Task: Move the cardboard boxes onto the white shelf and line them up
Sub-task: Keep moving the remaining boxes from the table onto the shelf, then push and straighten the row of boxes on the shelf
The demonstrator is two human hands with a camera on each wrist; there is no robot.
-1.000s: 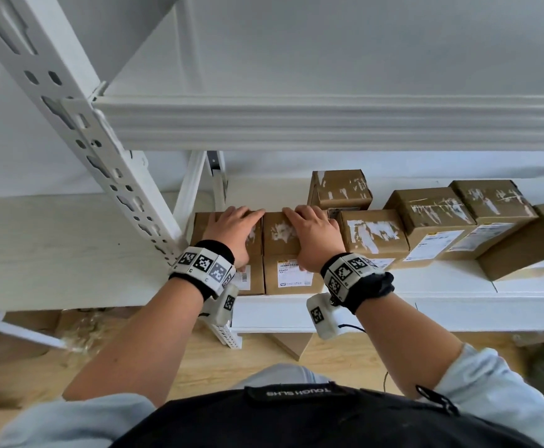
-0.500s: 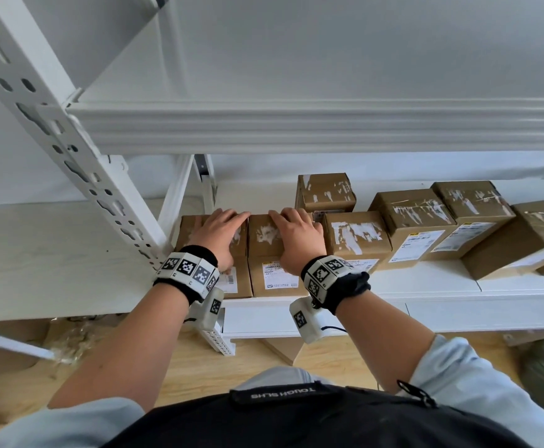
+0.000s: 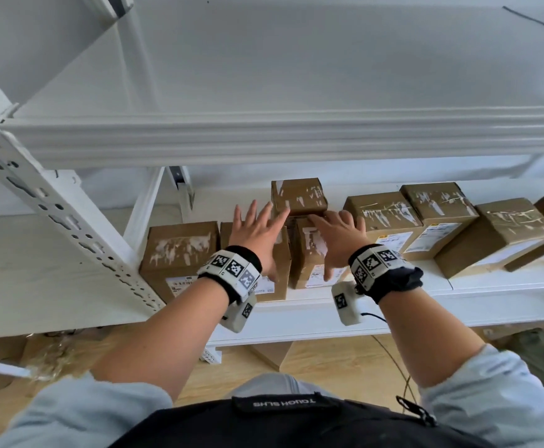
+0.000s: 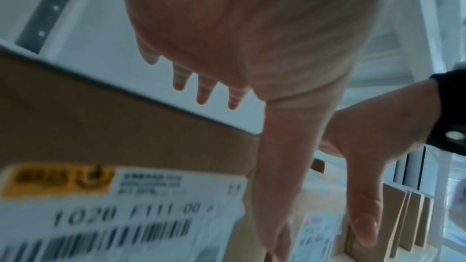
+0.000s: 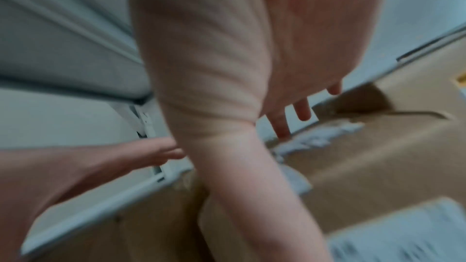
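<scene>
Several brown cardboard boxes stand on the white shelf (image 3: 393, 305). At the left end sits one box (image 3: 180, 253), and beside it a second box (image 3: 280, 263) lies under my left hand (image 3: 257, 231). That hand hovers over it with fingers spread and straight. A third box (image 3: 309, 253) lies under my right hand (image 3: 338, 240), also flat with straight fingers. Behind them a smaller box (image 3: 298, 195) sits further back. In the left wrist view the labelled box (image 4: 100, 166) is below the palm (image 4: 227, 37), apart from the fingers. The right wrist view is blurred.
More boxes (image 3: 383, 218) run to the right along the shelf, the far ones (image 3: 503, 234) turned askew. An upper shelf beam (image 3: 264, 137) hangs close above. A perforated white upright (image 3: 53, 205) stands at the left. Wooden floor (image 3: 248, 367) lies below.
Both hands have lifted off the two left boxes and shifted right by one box, with fingers now spread. The leftmost box is uncovered. The camera has tilted upward.
</scene>
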